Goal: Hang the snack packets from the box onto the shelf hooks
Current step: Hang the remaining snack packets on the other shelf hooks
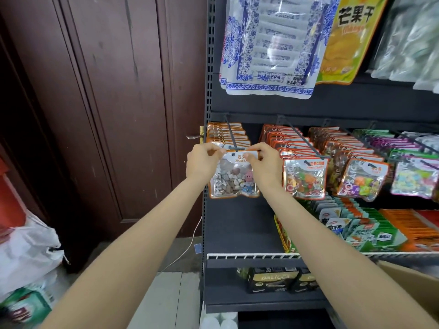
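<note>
A stone-candy snack packet (234,178) is held at the tip of the leftmost shelf hook (231,135), in front of a row of matching packets (225,134). Its top edge is pinched at the left corner by the left hand (204,160) and at the right corner by the right hand (266,162), fingers curled on the header. Further packet rows (301,162) are hung to the right. A cardboard box (411,279) edge is seen at lower right.

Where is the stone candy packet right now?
In the head view, the stone candy packet hangs at the tip of the leftmost hook, pinched at its top corners by the left hand and right hand.
</note>
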